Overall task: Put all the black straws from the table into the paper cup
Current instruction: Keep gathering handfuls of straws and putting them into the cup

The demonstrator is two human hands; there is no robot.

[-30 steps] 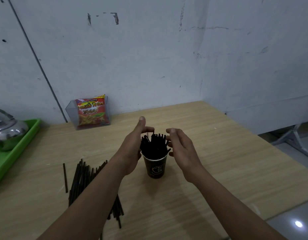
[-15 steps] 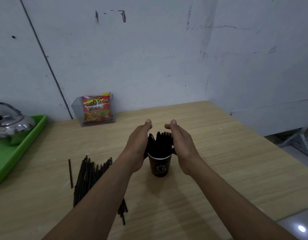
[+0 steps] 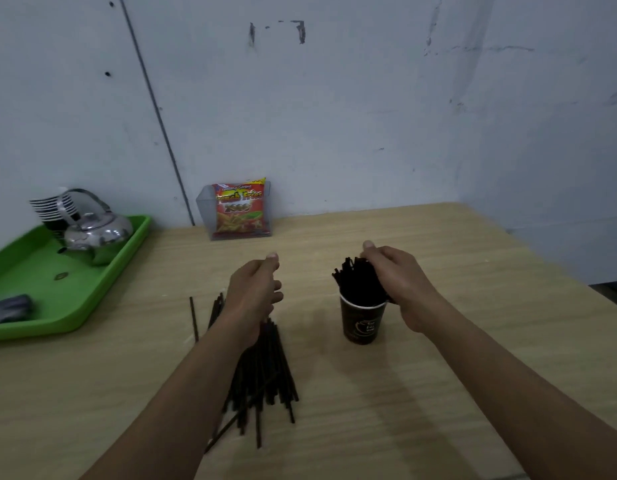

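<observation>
A dark paper cup stands upright on the wooden table, packed with black straws that fan out above its rim. My right hand rests against the right side of that bundle, fingers curled over the straw tops. A pile of loose black straws lies flat on the table left of the cup, with one single straw apart at its left. My left hand hovers above the far end of the pile, fingers loosely curled, holding nothing.
A green tray at the far left carries a metal kettle, stacked cups and a dark object. A clear holder with a red snack packet stands against the back wall. The table's right edge drops to the floor.
My left hand has left the cup and moved left over the loose pile. My right hand has stayed on the straws in the cup. The view has shifted left.
</observation>
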